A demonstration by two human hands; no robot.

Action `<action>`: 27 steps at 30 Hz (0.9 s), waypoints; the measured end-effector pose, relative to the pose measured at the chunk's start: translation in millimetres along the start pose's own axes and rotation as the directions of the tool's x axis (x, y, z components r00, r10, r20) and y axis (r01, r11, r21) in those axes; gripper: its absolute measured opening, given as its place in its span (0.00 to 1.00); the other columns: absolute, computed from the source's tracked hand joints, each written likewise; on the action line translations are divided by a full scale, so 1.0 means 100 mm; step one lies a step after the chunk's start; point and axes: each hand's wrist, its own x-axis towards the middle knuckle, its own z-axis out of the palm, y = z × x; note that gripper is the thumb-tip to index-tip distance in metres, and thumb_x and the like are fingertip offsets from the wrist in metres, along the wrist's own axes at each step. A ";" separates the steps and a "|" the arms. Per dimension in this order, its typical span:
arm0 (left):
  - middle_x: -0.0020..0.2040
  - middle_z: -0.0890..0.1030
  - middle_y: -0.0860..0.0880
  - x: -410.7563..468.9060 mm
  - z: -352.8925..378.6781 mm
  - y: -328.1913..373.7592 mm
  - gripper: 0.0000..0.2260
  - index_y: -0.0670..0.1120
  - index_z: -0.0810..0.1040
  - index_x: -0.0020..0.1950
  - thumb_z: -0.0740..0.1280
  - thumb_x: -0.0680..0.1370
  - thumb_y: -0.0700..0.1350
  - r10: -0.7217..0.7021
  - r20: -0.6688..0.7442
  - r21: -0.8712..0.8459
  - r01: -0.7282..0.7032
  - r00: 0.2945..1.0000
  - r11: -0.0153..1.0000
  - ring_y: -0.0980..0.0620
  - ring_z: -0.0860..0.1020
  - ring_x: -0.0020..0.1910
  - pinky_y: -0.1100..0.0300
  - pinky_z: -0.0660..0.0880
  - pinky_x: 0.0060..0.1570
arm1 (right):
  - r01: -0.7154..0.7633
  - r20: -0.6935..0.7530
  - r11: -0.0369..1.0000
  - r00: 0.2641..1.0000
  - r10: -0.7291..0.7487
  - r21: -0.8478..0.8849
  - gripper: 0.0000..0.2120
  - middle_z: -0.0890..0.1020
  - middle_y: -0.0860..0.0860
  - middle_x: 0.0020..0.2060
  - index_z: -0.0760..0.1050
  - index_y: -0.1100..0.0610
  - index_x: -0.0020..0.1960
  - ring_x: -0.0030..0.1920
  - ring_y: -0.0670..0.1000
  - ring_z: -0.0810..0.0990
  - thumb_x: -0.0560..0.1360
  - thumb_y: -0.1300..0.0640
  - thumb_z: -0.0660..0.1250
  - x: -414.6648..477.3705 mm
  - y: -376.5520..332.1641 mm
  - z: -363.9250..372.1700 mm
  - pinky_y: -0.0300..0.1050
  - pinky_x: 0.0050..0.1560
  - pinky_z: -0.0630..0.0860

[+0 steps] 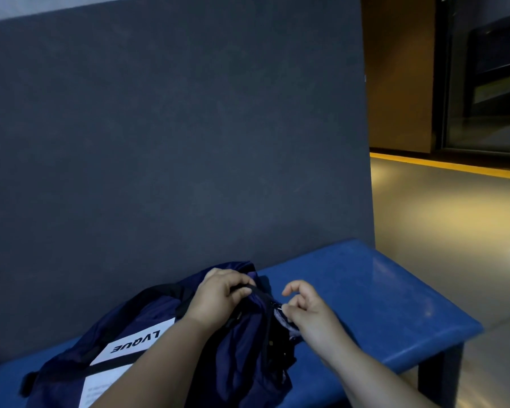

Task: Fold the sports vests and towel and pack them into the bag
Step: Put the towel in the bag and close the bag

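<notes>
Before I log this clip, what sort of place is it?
Likely a sports hall or gym changing area: a blue bench against a dark wall, a smooth floor with a yellow line, and a bag on the bench.

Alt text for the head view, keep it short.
Two bare hands work at the top of a navy bag lying on a blue bench against a dark grey wall. The left hand grips a black strap; the right hand pinches what looks like a zipper pull. Its white label reads LVQUE upside down.
</notes>
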 end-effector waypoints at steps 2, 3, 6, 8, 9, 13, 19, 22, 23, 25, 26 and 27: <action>0.44 0.77 0.67 0.03 -0.08 0.03 0.08 0.60 0.81 0.47 0.69 0.78 0.45 -0.038 0.009 -0.004 0.038 0.999 0.999 0.56 0.69 0.55 0.64 0.64 0.57 | -0.001 -0.010 1.000 1.000 0.001 0.019 0.09 0.71 0.47 0.27 0.72 0.53 0.49 0.28 0.46 0.69 0.76 0.67 0.63 0.00 0.00 -0.01 0.41 0.33 0.68; 0.45 0.78 0.66 0.05 -0.11 0.04 0.11 0.63 0.79 0.44 0.68 0.78 0.45 -0.065 0.019 0.007 0.065 0.998 0.998 0.56 0.69 0.55 0.62 0.65 0.58 | -0.003 -0.018 1.000 1.000 0.004 0.030 0.10 0.71 0.48 0.26 0.72 0.53 0.48 0.28 0.46 0.69 0.76 0.67 0.63 -0.01 0.00 -0.02 0.41 0.33 0.67; 0.49 0.81 0.60 0.12 -0.15 0.11 0.15 0.65 0.76 0.37 0.67 0.78 0.45 -0.174 0.094 0.086 0.166 0.980 0.982 0.56 0.73 0.54 0.56 0.71 0.60 | -0.021 -0.044 0.995 0.999 0.025 0.095 0.11 0.69 0.47 0.24 0.71 0.56 0.49 0.26 0.45 0.67 0.75 0.71 0.61 -0.02 0.01 -0.02 0.39 0.29 0.65; 0.54 0.81 0.54 0.16 -0.17 0.24 0.17 0.66 0.76 0.35 0.64 0.77 0.45 -0.251 0.132 0.094 0.240 0.959 0.966 0.53 0.78 0.52 0.58 0.74 0.58 | -0.035 -0.047 0.987 0.998 0.043 0.159 0.12 0.68 0.47 0.24 0.71 0.58 0.51 0.25 0.45 0.66 0.75 0.73 0.60 -0.03 0.02 -0.01 0.39 0.29 0.65; 0.57 0.80 0.53 0.17 -0.16 0.34 0.16 0.67 0.77 0.38 0.63 0.77 0.45 -0.256 0.144 0.110 0.241 0.956 0.964 0.51 0.79 0.53 0.59 0.74 0.58 | -0.034 -0.049 0.982 0.998 0.044 0.183 0.13 0.67 0.48 0.25 0.71 0.58 0.52 0.26 0.45 0.66 0.75 0.73 0.60 -0.03 0.02 -0.01 0.39 0.29 0.66; 0.71 0.70 0.52 0.07 -0.05 0.67 0.16 0.58 0.73 0.67 0.59 0.80 0.49 -0.119 0.326 0.302 0.016 0.938 0.953 0.49 0.64 0.71 0.53 0.62 0.69 | 0.010 -0.078 0.978 0.997 0.006 0.208 0.15 0.67 0.48 0.25 0.71 0.57 0.52 0.27 0.46 0.66 0.75 0.75 0.60 -0.03 0.01 0.01 0.37 0.30 0.67; 0.68 0.69 0.62 -0.24 0.14 0.47 0.15 0.61 0.69 0.68 0.58 0.82 0.50 -0.059 0.201 0.278 0.001 0.978 0.961 0.56 0.60 0.68 0.58 0.55 0.63 | 0.014 -0.056 0.985 0.998 -0.004 0.171 0.13 0.67 0.51 0.27 0.70 0.57 0.51 0.26 0.44 0.66 0.75 0.74 0.60 -0.11 -0.04 -0.01 0.34 0.26 0.66; 0.62 0.72 0.62 -0.29 0.20 0.40 0.11 0.60 0.74 0.63 0.59 0.82 0.54 -0.071 0.118 0.250 0.039 0.991 0.967 0.56 0.63 0.64 0.60 0.57 0.58 | 0.014 -0.021 0.991 1.000 -0.012 0.133 0.12 0.68 0.51 0.27 0.70 0.59 0.53 0.24 0.41 0.67 0.76 0.73 0.61 -0.14 -0.04 -0.01 0.32 0.27 0.66; 0.61 0.73 0.62 -0.30 0.21 0.39 0.11 0.59 0.75 0.62 0.59 0.81 0.54 -0.077 0.091 0.249 0.052 0.993 0.967 0.56 0.63 0.63 0.61 0.58 0.57 | 0.016 -0.019 0.994 1.000 -0.014 0.108 0.12 0.69 0.50 0.26 0.71 0.58 0.53 0.25 0.42 0.67 0.76 0.72 0.61 -0.14 -0.03 -0.01 0.33 0.29 0.66; 0.60 0.74 0.61 -0.27 0.21 0.37 0.10 0.58 0.76 0.61 0.60 0.81 0.54 -0.082 0.059 0.260 0.064 0.995 0.963 0.57 0.64 0.61 0.62 0.58 0.56 | 0.018 -0.029 0.998 0.999 -0.017 0.057 0.11 0.70 0.47 0.25 0.71 0.57 0.52 0.26 0.42 0.67 0.76 0.71 0.62 -0.12 0.00 -0.01 0.34 0.31 0.66; 0.60 0.75 0.61 -0.25 0.20 0.38 0.11 0.58 0.76 0.61 0.60 0.81 0.54 -0.078 0.049 0.267 0.062 0.996 0.962 0.57 0.64 0.61 0.62 0.58 0.55 | 0.016 -0.033 0.999 0.999 -0.014 0.040 0.11 0.70 0.47 0.25 0.71 0.56 0.52 0.26 0.42 0.67 0.76 0.70 0.63 -0.12 0.01 -0.01 0.34 0.31 0.66; 0.60 0.75 0.61 -0.24 0.18 0.39 0.11 0.57 0.77 0.61 0.60 0.81 0.54 -0.071 0.040 0.273 0.057 0.997 0.960 0.56 0.64 0.61 0.62 0.57 0.54 | 0.012 -0.037 0.999 0.999 -0.010 0.033 0.10 0.70 0.47 0.25 0.72 0.56 0.51 0.26 0.42 0.67 0.76 0.70 0.62 -0.11 0.01 -0.01 0.34 0.31 0.66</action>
